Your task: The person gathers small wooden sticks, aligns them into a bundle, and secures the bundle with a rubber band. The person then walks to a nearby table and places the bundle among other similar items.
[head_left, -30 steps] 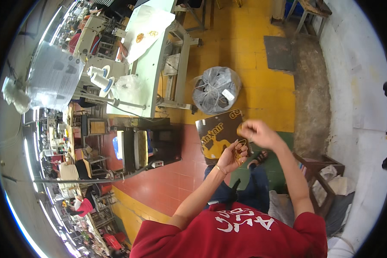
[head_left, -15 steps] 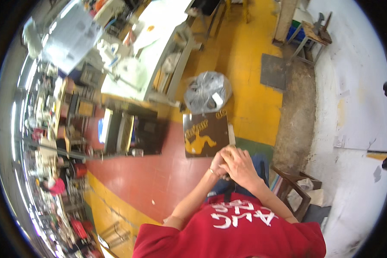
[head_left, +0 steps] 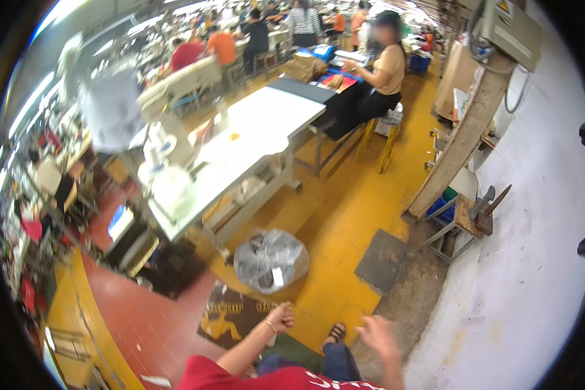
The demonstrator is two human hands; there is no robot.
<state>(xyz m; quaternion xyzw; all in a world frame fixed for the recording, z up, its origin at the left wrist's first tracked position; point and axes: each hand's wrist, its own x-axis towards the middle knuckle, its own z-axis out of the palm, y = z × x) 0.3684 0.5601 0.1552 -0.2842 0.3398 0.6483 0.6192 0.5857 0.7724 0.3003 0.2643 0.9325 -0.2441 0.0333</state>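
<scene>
My left hand (head_left: 281, 317), with a thin bracelet at its wrist, is in front of me above a dark brown mat (head_left: 224, 322) with yellow figures. Its fingers are curled in, and I cannot make out what, if anything, is inside them. My right hand (head_left: 378, 336) is apart from it, further right, over the floor near the wall. It is blurred, its fingers look loosely stretched and apart, and no object shows in it. Nearest to the left hand, beyond it, stands a round bundle (head_left: 271, 260) wrapped in clear plastic with a white label.
A long white table (head_left: 253, 130) stretches ahead, with a sewing machine (head_left: 162, 149) at its near end. A person (head_left: 387, 71) sits at its far end on a yellow stool (head_left: 387, 146). A grey mat (head_left: 383, 260) and a wooden stool (head_left: 465, 218) are beside the white wall (head_left: 494, 273).
My hands, touching each other before, are now apart, the right one moved to the right. The view has tilted up, bringing the far table end and the seated person into sight.
</scene>
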